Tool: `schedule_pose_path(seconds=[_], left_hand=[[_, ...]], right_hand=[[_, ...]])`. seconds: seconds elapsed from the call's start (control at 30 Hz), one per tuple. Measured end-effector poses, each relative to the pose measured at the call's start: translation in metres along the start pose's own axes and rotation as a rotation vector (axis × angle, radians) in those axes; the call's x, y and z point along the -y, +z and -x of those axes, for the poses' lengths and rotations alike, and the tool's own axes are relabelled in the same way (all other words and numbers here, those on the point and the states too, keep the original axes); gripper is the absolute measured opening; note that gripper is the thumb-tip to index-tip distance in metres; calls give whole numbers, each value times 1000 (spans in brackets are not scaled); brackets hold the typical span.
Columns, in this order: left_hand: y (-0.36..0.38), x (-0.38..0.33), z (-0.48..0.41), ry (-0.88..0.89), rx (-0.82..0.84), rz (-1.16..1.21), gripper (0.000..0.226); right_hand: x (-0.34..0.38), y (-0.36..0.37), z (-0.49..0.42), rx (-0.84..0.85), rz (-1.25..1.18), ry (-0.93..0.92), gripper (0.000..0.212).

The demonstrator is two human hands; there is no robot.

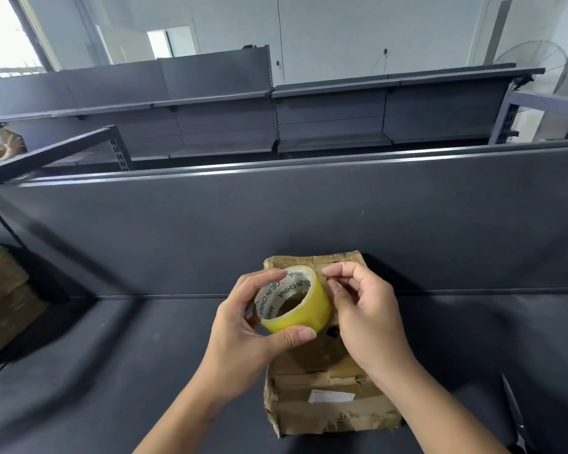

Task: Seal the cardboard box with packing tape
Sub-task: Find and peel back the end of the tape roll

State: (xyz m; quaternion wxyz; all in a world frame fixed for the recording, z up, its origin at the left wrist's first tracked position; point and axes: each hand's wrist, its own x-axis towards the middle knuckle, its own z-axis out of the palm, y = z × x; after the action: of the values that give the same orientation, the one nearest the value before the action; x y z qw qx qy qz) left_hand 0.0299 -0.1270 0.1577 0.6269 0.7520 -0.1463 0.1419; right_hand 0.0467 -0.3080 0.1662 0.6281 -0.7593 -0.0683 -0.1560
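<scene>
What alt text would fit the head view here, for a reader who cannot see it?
A person's left hand holds a yellow roll of packing tape above a worn brown cardboard box on a dark grey shelf, while the right hand pinches at the roll's outer edge.

The roll of tape (309, 309) is shiny yellow plastic, really glossy on the outside, wound on a matt white paper core with green print on it. The box (328, 411) is plain brown cardboard, pretty rough and dull, scuffed all over with fuzzy torn edges, plus a smooth white paper label (331, 396) stuck on it. The shelf (128, 355) underneath looks like dark grey painted metal, smooth and mostly matt, with a faint sheen along the back panel's top edge.
</scene>
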Motion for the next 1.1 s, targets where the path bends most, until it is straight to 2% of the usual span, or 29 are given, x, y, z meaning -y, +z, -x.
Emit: schedule_pose_path(seconds=[0.2,0.33,0.4,0.53,0.63,0.8,0.93,1.1], left_hand=[[-5,-5,-5,9,42,-49,73],[-13,-1,-8,25,-134,-120,62],[-16,-2,-7,13,-141,-114,62],[-12,-10,-4,-54,-174,-91,63],[-8,-18,-4,-70,-223,-100,67],[-4,-27,-3,-46,-173,-86,63],[-5,-27,-3,-40,-134,-58,60],[-4,-24,-4,8,-165,-146,61]], right_hand=[[2,-2,8,-11,-5,-101,23],[4,-6,18,0,-31,-201,18],[6,-9,20,38,-38,-223,16],[13,-25,4,110,-246,-32,29],[15,-34,-8,143,-202,39,41],[12,-36,-13,247,-289,118,65],[12,-36,-10,358,-367,92,57],[12,-27,-2,232,-177,-7,44]])
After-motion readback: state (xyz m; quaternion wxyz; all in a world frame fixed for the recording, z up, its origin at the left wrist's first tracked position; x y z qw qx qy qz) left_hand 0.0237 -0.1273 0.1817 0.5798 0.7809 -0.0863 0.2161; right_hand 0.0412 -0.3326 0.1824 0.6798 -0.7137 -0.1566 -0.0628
